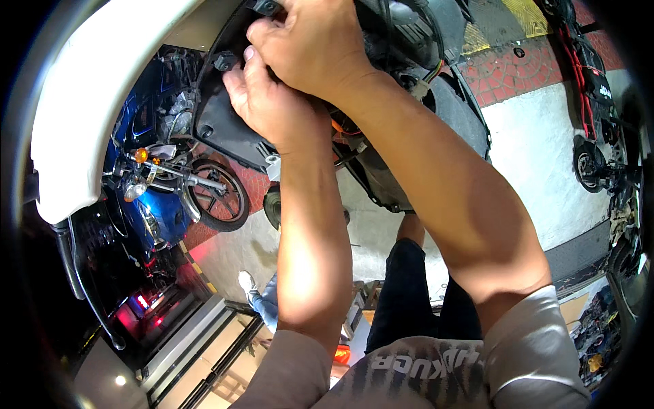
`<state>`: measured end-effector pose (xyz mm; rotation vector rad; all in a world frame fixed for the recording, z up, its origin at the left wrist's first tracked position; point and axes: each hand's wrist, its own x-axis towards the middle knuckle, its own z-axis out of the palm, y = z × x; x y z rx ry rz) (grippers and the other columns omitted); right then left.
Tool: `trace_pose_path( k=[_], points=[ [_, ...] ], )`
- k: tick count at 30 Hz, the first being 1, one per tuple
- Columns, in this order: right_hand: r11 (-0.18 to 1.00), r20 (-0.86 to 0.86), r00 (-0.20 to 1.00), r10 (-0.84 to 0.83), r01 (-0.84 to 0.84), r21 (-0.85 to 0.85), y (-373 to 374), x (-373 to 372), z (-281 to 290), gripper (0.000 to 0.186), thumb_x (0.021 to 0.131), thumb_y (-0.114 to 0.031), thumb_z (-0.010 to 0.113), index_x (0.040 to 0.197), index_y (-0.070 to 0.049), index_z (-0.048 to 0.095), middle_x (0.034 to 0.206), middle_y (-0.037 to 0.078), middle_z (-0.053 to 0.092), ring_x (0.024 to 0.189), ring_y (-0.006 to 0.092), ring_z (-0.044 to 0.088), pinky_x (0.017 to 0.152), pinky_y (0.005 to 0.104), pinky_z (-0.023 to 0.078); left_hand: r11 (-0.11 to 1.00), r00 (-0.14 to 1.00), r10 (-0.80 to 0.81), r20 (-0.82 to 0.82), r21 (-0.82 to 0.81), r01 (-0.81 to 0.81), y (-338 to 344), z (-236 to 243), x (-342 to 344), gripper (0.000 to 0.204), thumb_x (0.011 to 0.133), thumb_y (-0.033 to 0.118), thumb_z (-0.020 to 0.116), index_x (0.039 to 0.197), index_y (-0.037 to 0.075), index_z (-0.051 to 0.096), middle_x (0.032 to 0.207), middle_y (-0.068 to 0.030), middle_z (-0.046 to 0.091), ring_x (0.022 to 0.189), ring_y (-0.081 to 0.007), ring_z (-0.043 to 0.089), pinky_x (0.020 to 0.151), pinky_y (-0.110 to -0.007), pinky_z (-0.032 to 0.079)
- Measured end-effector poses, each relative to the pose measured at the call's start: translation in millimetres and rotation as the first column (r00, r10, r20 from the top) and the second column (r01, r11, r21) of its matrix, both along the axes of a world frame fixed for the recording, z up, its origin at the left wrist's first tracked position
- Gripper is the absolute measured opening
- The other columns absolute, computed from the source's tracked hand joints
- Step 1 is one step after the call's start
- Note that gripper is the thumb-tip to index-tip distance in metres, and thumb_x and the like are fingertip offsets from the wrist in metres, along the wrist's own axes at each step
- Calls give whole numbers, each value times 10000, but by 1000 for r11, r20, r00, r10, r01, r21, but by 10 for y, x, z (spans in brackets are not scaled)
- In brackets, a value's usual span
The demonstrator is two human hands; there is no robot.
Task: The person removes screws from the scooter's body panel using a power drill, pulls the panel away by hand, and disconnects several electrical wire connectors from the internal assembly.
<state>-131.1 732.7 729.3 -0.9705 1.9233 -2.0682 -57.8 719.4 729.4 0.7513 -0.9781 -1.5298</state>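
Both my hands work close together over the dark plastic panel [228,126] of a partly stripped motorcycle or scooter at the top. My left hand [269,109] is closed, thumb and fingers pinched beside a small black plastic fitting [223,61]; what lies between the fingertips is hidden. Just above and to the right, my right hand [313,48] has curled fingers that almost touch the left thumb. Another small black part [264,7] shows by its fingers at the upper edge. Whatever the right hand grips is out of sight. Loose cables [432,68] run to the right of my wrists.
A white curved panel [68,123] arches along the left. Beyond it stands a blue motorcycle [160,211] with its front wheel [218,194]. On the far right is a black two-wheeler [589,136] with red tubing. Another person's leg [266,307] shows below left.
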Motion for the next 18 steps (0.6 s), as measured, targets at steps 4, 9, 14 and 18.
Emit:
trace_pose_path(
  k=[4, 9, 14, 18],
  points=[
    [989, 156, 982, 106, -87, -124, 247, -200, 110, 127, 799, -92, 691, 746, -7, 612, 641, 171, 638, 595, 282, 674, 562, 398, 513, 977, 957, -198, 210, -42, 211, -40, 63, 76, 364, 961, 49, 578, 1316, 8, 506, 803, -58, 622, 621, -158, 593, 525, -303, 496],
    [984, 188, 966, 178, -175, -32, 266, -196, 104, 141, 822, -120, 706, 813, -11, 618, 741, 175, 655, 708, 340, 677, 636, 438, 531, 973, 888, -114, 444, -131, 191, -97, 17, 164, 311, 1008, 132, 609, 1292, 17, 562, 819, -28, 640, 616, -89, 568, 508, -240, 445],
    [988, -80, 985, -151, 151, -4, 91, 70, 42, 254, 783, -202, 772, 894, 2, 669, 918, 193, 679, 854, 393, 684, 781, 482, 553, 979, 939, -156, 306, -80, 188, -22, -5, 146, 242, 1030, 157, 619, 1213, 1, 591, 996, -64, 695, 834, -136, 663, 725, -253, 544],
    [998, 48, 997, -68, 68, -2, 138, 127, 32, 361, 723, -213, 807, 969, 23, 689, 1007, 204, 674, 921, 411, 689, 838, 499, 554, 980, 945, -128, 301, -111, 168, -119, -25, 214, 190, 1027, 156, 625, 1138, 4, 601, 1013, -101, 703, 845, -172, 684, 737, -309, 578]
  ],
)
